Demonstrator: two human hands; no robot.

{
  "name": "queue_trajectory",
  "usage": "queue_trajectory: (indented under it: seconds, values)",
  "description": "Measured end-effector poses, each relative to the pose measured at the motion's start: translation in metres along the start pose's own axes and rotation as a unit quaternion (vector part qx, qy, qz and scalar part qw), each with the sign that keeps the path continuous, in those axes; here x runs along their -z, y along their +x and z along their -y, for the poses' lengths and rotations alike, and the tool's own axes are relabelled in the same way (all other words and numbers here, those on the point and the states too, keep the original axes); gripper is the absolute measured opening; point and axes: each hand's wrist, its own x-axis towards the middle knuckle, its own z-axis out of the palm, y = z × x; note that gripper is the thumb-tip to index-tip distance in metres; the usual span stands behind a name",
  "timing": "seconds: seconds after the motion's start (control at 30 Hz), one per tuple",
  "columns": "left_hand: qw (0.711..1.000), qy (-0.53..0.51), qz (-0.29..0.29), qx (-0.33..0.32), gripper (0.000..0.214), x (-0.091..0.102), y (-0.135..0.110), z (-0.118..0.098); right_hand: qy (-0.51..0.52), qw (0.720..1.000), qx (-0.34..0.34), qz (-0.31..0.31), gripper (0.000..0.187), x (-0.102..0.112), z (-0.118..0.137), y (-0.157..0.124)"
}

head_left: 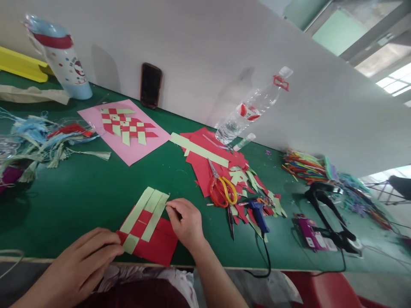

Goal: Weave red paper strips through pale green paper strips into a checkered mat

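A red paper sheet point(160, 244) with light green paper strips point(153, 219) woven through it lies at the table's near edge. The strips cross over and under the red bands in a checked pattern, and their far ends stick out past the sheet. My left hand point(91, 259) grips the sheet's left corner, fingers bent and close together. On the other side, my right hand point(188, 220) pinches the far end of the rightmost green strip between thumb and fingertips. Farther back, a pink sheet point(131, 156) carries woven red and green paper shapes point(123, 124).
Scissors point(223, 188) lie on red paper point(199, 164) and scraps, beside a blue glue gun point(259, 216). A plastic bottle point(250, 109), phone point(150, 85) and flask point(64, 64) stand along the wall. Tassels point(58, 141) lie left; a black strap point(327, 214) and purple box point(310, 233) right.
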Motion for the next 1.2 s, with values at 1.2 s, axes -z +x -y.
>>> queue_trajectory:
  seconds: [1.2]
  values:
    - [0.997, 0.065, 0.033, -0.004, 0.041, -0.052, 0.031, -0.013, -0.114, 0.982, -0.022, 0.152, 0.022, 0.051, 0.026, -0.026]
